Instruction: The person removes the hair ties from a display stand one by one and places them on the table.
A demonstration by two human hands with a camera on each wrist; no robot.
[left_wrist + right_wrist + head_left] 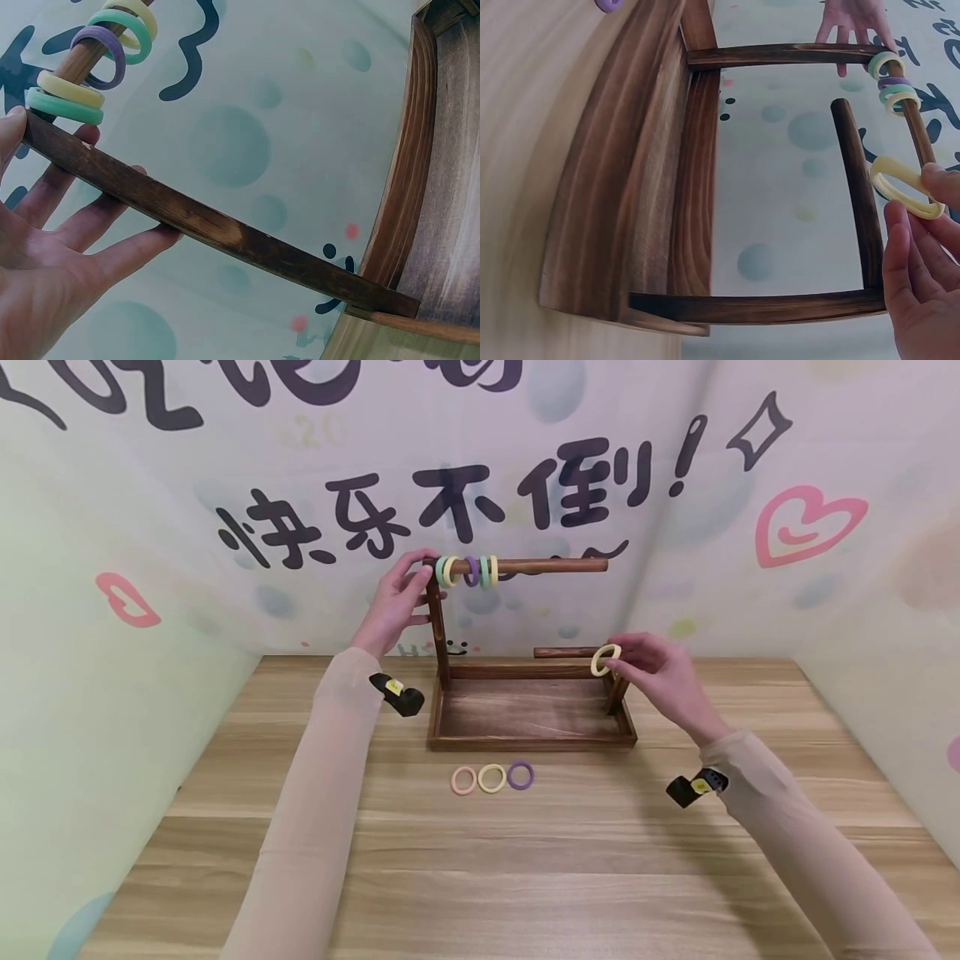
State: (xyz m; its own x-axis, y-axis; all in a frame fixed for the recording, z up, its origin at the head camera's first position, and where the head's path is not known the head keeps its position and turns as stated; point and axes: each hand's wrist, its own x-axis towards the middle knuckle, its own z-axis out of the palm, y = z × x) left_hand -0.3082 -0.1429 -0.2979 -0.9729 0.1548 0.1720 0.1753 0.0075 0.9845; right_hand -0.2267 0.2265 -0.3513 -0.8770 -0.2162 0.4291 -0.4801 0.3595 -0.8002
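A dark wooden rack [437, 627] stands on the table, with a long upper bar [551, 565] and a shorter lower bar [562, 652]. My left hand [393, 602] grips the top of its left post, thumb in front and fingers behind. Close to that hand, several green, yellow and purple rings [96, 36] hang on the upper bar. Between thumb and fingertips, my right hand [663, 677] pinches a pale yellow ring [892, 169]. It holds this ring beside the right post, past the free end of the lower bar in the head view.
On the table in front of the rack's tray base [525, 744] lie a pink ring [464, 768], a yellow ring [492, 767] and a purple ring [521, 764] in a row. A printed cloth backdrop [480, 435] hangs close behind the rack.
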